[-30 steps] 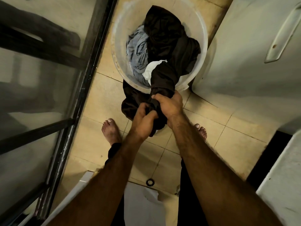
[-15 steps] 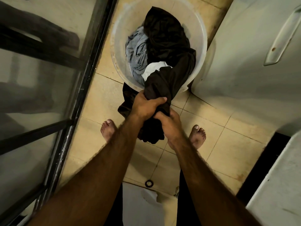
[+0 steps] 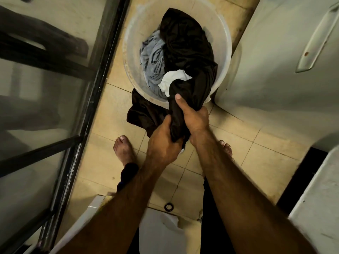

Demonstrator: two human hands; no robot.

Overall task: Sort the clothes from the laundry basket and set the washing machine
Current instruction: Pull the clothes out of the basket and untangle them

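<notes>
Now the right hand (image 3: pixel 194 119) has passed the left hand (image 3: pixel 163 143); both fists clench the dark garment (image 3: pixel 187 50) hanging over the near rim of the basket (image 3: pixel 132 70).

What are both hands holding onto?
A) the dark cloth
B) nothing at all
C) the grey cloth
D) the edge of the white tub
A: the left hand and the right hand both curl round the dark cloth, which trails out over the rim of the white tub; the grey cloth lies untouched inside.
</notes>
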